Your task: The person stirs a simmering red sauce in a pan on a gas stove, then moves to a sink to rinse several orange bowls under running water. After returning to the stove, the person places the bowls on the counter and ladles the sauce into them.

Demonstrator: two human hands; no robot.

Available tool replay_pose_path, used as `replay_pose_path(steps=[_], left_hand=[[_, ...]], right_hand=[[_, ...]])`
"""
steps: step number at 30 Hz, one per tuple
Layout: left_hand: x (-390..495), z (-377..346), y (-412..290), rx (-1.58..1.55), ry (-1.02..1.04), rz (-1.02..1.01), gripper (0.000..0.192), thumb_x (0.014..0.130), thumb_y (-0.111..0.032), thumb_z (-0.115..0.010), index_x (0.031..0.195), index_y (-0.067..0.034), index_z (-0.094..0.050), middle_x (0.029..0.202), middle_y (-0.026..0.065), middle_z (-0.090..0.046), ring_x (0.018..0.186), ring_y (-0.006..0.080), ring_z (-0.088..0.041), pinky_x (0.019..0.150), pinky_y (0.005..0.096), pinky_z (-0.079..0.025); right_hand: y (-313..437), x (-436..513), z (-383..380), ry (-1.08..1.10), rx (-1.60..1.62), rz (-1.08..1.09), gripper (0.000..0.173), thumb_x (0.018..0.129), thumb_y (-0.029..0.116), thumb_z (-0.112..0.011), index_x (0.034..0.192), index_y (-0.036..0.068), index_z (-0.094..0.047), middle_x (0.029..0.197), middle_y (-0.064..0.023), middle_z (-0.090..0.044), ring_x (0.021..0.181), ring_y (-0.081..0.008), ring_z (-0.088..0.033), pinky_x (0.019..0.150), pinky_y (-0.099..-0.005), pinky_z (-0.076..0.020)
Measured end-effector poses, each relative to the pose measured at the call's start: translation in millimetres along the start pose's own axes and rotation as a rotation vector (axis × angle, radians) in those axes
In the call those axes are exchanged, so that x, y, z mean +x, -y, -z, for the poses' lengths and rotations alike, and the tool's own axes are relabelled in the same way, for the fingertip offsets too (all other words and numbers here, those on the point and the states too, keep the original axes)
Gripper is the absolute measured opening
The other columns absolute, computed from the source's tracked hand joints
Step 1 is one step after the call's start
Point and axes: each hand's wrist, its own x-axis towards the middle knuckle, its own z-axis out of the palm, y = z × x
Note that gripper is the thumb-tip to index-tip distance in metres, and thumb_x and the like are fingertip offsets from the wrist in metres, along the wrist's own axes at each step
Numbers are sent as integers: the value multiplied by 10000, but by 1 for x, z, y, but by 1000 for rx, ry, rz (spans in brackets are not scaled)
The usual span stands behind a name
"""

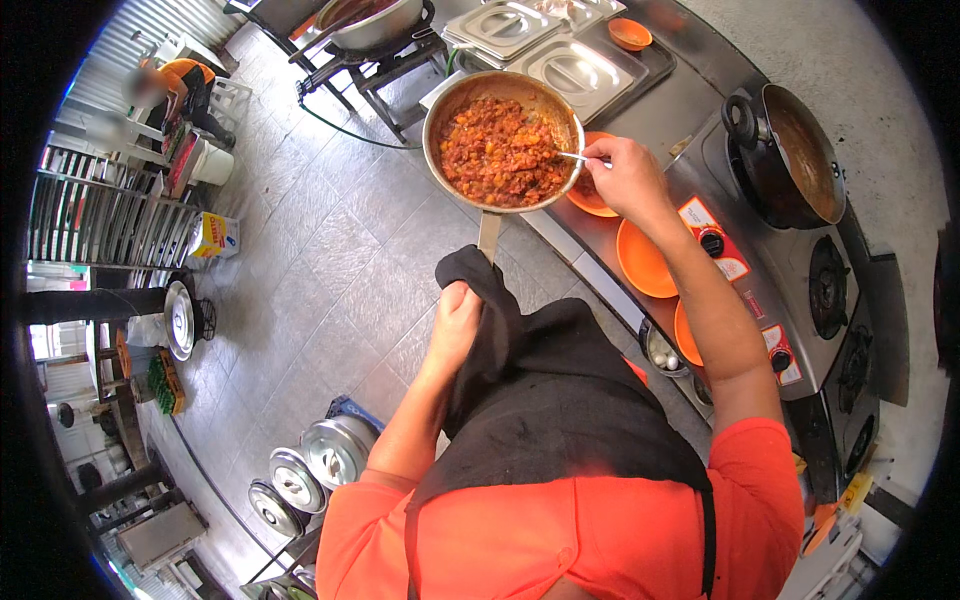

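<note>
My left hand grips the handle of a frying pan through a bunched fold of my black apron. The pan is held in the air, tilted a little, with a chunky red-orange stew inside. Between the fingers of my right hand is a thin metal utensil, perhaps a spoon, whose far end is sunk in the stew at the pan's right side. Just below that hand sits an orange plate with some red food on it, partly covered by the pan. Another orange plate lies nearer to me.
A steel stove with a dark pot stands at right. Lidded steel food pans and a small orange bowl sit beyond. At upper left are a large pot on a burner stand and a seated person.
</note>
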Motion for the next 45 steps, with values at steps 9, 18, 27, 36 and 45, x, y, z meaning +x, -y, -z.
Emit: replay_pose_path(steps=[9,18,27,36,45], left_hand=[[3,10,5,-19,40,43,298,1012,-229,-518,879,27,-594,795,22,-560,809,120,-520,734,320,-452],[15,20,31,112,45,-22,289,1037,-248,-517,1004,19,-622,928,27,-592,919,133,-532,816,311,-438],[23,8,37,19,5,49,325,1040,-283,-519,1007,21,-628,947,20,-603,923,137,-540,822,299,-435],[16,0,22,75,-60,-56,354,1009,-287,-528,831,18,-558,793,23,-542,794,132,-503,716,313,-431],[13,-12,26,-54,-108,27,349,1014,-293,-523,845,10,-559,819,21,-528,807,133,-494,738,315,-430]], right_hand=[[-5,5,24,-58,67,4,181,876,208,-675,989,97,-762,923,-174,-729,887,-363,-701,808,-443,-544],[-30,-6,49,-113,128,4,209,869,191,-677,1019,67,-755,956,-186,-732,915,-362,-705,827,-414,-547],[-127,-39,-9,-200,-261,-24,124,875,91,-640,967,31,-699,983,-161,-678,884,-376,-675,792,-478,-539],[-146,-60,-23,-410,-333,162,64,910,49,-605,958,41,-646,962,-113,-666,884,-326,-672,755,-423,-545],[-143,-61,-22,-419,-284,178,90,862,29,-614,949,37,-630,953,-124,-650,861,-340,-662,766,-435,-542]])
